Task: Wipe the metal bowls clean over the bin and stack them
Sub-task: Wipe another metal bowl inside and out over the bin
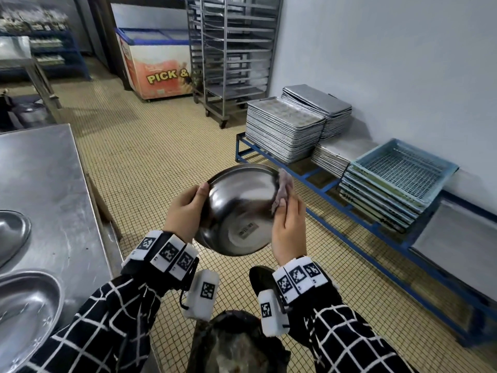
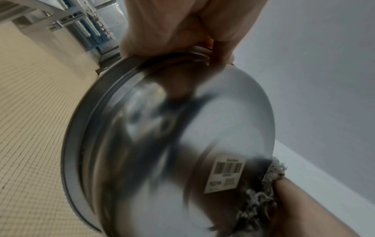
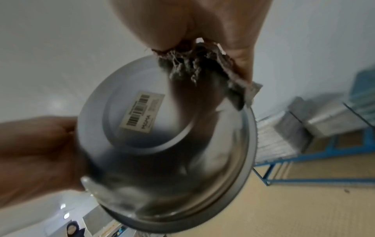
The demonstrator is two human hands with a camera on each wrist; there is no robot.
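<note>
Gripping the round shiny metal bowl by its rim, left hand; right hand pinching frayed grey cloth against its wall. Probably light, stiff, slippery; rim safest.

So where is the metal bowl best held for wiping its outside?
By the rolled rim, from its left side, as the left hand does: the metal bowl is tilted base-up, leaving the smooth outside free for the cloth in the right hand.

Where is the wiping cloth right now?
In the head view, the cloth is in the right hand, pressed against the right outer side of the bowl.
</note>
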